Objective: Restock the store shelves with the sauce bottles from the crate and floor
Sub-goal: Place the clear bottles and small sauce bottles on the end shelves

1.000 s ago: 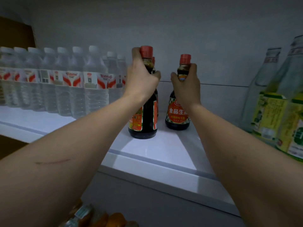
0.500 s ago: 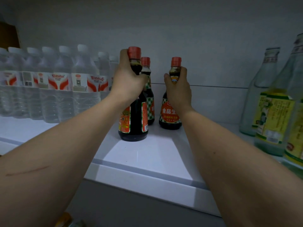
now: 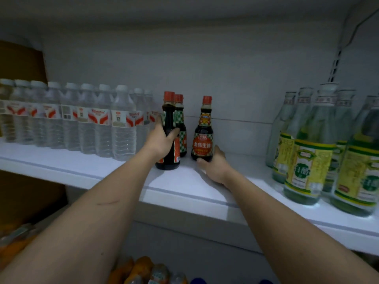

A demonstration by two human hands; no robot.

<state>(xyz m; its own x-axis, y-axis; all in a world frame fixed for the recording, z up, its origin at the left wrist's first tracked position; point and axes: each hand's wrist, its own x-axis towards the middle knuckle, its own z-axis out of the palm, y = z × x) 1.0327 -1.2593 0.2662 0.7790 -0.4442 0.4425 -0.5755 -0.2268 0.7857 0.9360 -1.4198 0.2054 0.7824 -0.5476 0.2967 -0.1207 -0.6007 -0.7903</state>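
Three dark sauce bottles with red caps stand on the white shelf (image 3: 180, 181). My left hand (image 3: 162, 141) grips the body of the front left sauce bottle (image 3: 169, 117), which stands upright on the shelf. A second sauce bottle (image 3: 181, 119) stands right behind it, partly hidden. The right sauce bottle (image 3: 203, 132) stands apart, its red label facing me. My right hand (image 3: 214, 167) is low on the shelf and holds this bottle's base, thumb in front and fingers round its right side.
A row of several clear water bottles (image 3: 102, 121) fills the shelf to the left. Tall green-labelled glass bottles (image 3: 311, 158) crowd the right. Bare shelf lies between the right sauce bottle and the glass bottles. Orange-capped items (image 3: 143, 269) show on the level below.
Both hands have slid down from the bottle necks: the left to the bottle's body, the right to the other bottle's base. All the bottles stay upright on the shelf.
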